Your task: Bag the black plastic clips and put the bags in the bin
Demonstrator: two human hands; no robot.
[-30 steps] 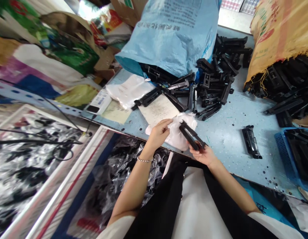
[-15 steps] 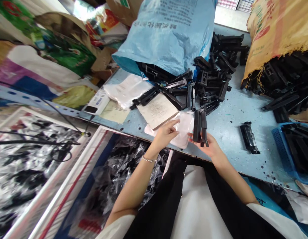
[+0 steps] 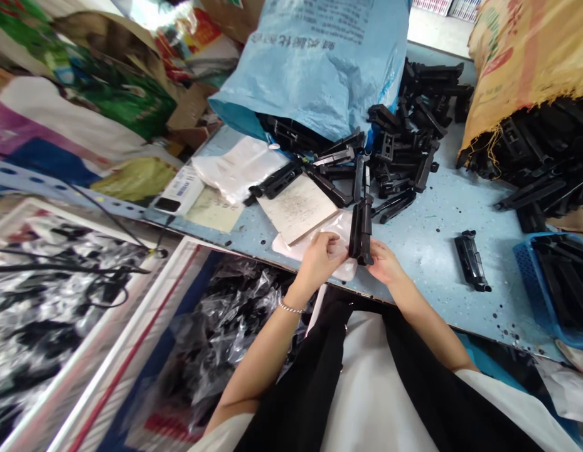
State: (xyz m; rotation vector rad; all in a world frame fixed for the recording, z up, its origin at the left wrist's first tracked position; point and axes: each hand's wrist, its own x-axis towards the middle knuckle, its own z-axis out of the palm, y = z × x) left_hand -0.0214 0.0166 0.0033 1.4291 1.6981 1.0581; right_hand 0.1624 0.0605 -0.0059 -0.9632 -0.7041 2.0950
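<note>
Over the table's front edge, my right hand (image 3: 384, 262) grips a long black plastic part (image 3: 361, 232) near its lower end. The part stands tilted, its far end pointing towards the pile. My left hand (image 3: 322, 256) is closed, its fingers curled and the thumb stretched to the part's lower left edge. Whether it also pinches a clear film there I cannot make out. Beneath the hands lies a stack of clear plastic bags (image 3: 291, 250), partly covered by a pale square board (image 3: 298, 210).
Similar black parts spill from a blue sack (image 3: 314, 69) and a yellow sack (image 3: 521, 69). A single black part (image 3: 473, 260) lies on the right, near a blue basket (image 3: 531, 282) of them. White plastic bags (image 3: 244, 166) lie at left. Below is a crate of bagged items (image 3: 229, 320).
My right hand has moved left with the black part, turning it slightly. My left hand has moved right, its fingers curling and the thumb meeting the part's lower end.
</note>
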